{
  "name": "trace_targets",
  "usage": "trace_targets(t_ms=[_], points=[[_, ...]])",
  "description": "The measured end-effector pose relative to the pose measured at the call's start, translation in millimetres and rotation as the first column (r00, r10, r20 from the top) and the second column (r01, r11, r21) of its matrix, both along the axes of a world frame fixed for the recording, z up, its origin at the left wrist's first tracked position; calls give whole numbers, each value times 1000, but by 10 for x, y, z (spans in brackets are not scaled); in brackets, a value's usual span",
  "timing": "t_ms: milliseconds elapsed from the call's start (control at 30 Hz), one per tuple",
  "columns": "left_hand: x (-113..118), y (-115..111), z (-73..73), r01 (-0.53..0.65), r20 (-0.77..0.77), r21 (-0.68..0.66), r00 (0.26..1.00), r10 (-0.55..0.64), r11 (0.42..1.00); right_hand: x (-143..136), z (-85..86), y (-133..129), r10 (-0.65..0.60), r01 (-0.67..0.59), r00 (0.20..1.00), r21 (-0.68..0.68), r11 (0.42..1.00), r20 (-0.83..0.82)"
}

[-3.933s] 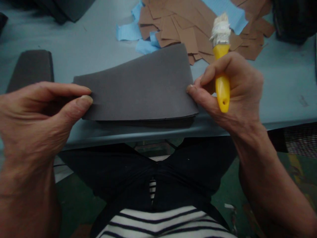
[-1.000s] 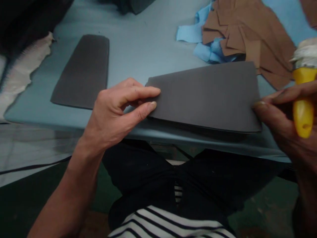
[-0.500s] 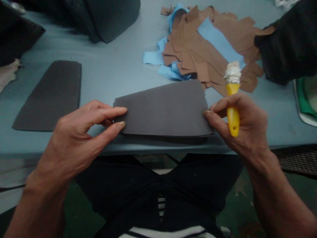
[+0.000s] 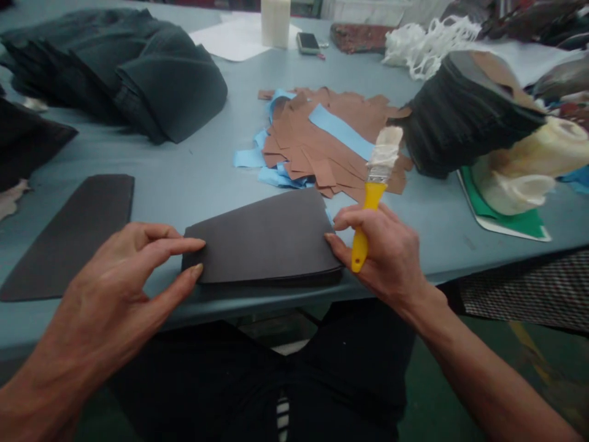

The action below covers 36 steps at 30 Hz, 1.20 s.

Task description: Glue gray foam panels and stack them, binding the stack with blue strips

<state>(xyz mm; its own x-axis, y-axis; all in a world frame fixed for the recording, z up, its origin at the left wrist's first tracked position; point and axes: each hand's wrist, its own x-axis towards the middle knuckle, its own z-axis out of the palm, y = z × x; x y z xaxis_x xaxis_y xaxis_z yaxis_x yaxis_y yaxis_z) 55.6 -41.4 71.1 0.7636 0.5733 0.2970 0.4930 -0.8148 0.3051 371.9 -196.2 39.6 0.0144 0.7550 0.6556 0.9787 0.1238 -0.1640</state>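
In the head view, our left hand (image 4: pixel 122 270) has its thumb and forefinger apart on the narrow end of a grey stack (image 4: pixel 262 239); its other fingers are partly hidden, so we cannot tell whether it grips. Our right hand (image 4: pixel 389 248) holds a yellow brush (image 4: pixel 374 193) across its palm, pale bristles up, with its thumb at the stack's wide end. The stack lies at the near edge of the desk (image 4: pixel 207 178), right in front of us. To do this well, we judge, we should press evenly at both ends so the layers line up, touch only the edges, and tilt the coated bristles away from the grey face. Counting, we find two hands, one brush, and two grey stacks, the second a flat stack (image 4: pixel 78 236) to the left. Beyond are one heap of brown scraps (image 4: pixel 294 138), overlapping too much to number, with one long blue strip (image 4: pixel 340 130) on top and several blue bits at its left side, and one dark stack (image 4: pixel 464 116) at the right.
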Motion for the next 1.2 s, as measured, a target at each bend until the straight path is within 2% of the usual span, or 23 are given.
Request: trace_targets(t_ms=[133, 233, 400, 500, 867, 1200], points=[[62, 23, 34, 138, -54, 80, 990, -133, 987, 34, 23, 48, 174, -174, 983, -12, 985, 50], [102, 27, 71, 190, -77, 97, 980, -183, 977, 67, 50, 66, 224, -219, 972, -81, 972, 69], [182, -8, 158, 224, -134, 169, 970, -203, 960, 97, 80, 66, 223, -202, 965, -149, 968, 138], [252, -47, 179, 212, -155, 165, 970, -187, 963, 99, 83, 67, 222, -198, 965, -165, 966, 142], [745, -364, 77, 251, -74, 142, 967, -243, 957, 95, 78, 64, 230, -210, 968, -179, 961, 101], [752, -413, 34, 280, -95, 179, 959, -267, 943, 90, 42, 73, 196, -185, 978, -143, 972, 68]])
